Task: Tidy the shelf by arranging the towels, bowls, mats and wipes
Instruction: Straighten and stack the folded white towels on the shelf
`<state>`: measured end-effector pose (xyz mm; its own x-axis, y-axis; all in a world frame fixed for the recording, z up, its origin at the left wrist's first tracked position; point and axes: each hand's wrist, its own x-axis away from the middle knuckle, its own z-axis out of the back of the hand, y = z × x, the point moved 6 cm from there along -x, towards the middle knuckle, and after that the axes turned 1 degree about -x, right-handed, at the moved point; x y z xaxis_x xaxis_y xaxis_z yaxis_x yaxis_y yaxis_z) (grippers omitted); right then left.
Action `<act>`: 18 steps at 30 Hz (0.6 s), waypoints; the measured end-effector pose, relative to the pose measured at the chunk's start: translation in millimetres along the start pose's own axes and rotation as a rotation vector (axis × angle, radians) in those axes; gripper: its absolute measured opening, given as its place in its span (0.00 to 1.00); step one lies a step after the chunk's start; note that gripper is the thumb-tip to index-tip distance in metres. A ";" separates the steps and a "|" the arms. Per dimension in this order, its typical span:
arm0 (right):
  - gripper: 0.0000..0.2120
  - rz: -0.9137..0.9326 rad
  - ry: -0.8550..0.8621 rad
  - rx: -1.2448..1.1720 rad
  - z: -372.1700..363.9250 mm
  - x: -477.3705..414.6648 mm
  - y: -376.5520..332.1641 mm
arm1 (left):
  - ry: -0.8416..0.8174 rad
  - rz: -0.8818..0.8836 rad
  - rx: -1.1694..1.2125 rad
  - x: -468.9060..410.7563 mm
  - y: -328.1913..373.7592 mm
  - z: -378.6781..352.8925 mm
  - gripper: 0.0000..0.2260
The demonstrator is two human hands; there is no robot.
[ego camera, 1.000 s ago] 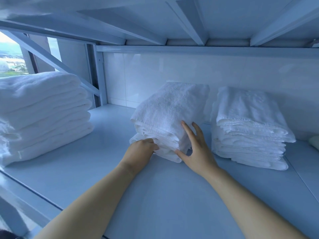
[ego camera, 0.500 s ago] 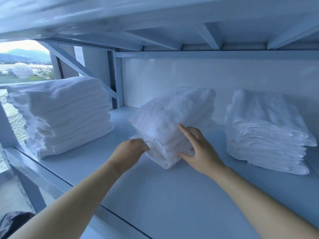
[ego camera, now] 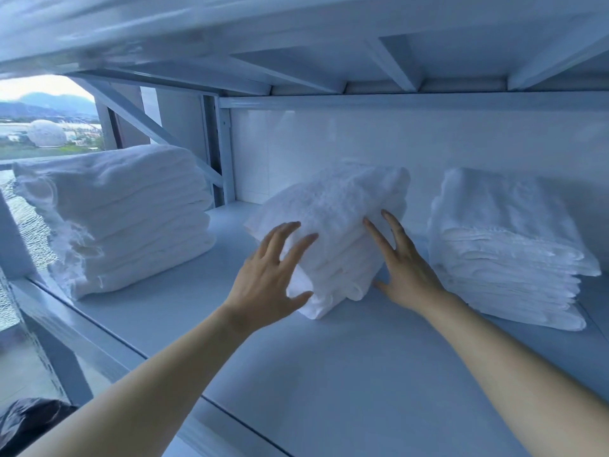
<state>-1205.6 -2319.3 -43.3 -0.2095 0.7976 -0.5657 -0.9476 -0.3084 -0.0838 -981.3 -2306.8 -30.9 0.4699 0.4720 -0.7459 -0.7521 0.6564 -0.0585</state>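
Observation:
A stack of folded white towels stands tilted in the middle of the pale shelf board. My left hand lies with spread straight fingers against the stack's left front side. My right hand presses flat against its right side, thumb down on the board. A thicker pile of folded white towels sits at the left end. Another stack of thinner white towels stands at the right, close to my right hand.
The upper shelf's underside with its cross beams hangs low over the towels. A diagonal brace and an upright post close the left back corner. The white back wall is just behind the stacks.
My left hand has uncurled from the stack's lower edge and now lies flat with fingers spread on its side. The middle stack has turned and tilted a little. The view has shifted right.

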 end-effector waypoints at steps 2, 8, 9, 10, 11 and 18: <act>0.59 0.002 -0.022 0.017 -3.2 1.0 3.7 | -0.042 -0.068 -0.015 -3.4 13.0 -9.0 0.38; 0.53 0.045 0.111 -0.096 -13.4 -5.2 7.2 | -0.153 -0.095 -0.053 -13.0 17.2 -27.4 0.33; 0.52 0.058 0.132 -0.118 -16.3 -7.2 7.7 | -0.163 -0.086 -0.074 -13.4 16.0 -28.5 0.33; 0.51 0.070 0.149 -0.136 -19.1 -8.7 8.6 | -0.165 -0.072 -0.083 -13.9 14.9 -29.4 0.33; 0.51 0.081 0.164 -0.151 -21.1 -9.7 9.4 | -0.151 -0.063 -0.078 -14.2 14.9 -29.1 0.31; 0.50 0.122 0.228 -0.225 -25.3 -12.5 11.8 | -0.001 -0.058 -0.009 -20.4 13.0 -27.0 0.14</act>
<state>-1208.1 -2346.0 -58.0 -0.2342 0.6191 -0.7496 -0.8367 -0.5210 -0.1689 -1013.1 -2323.8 -34.4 0.5135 0.4334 -0.7406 -0.7275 0.6776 -0.1078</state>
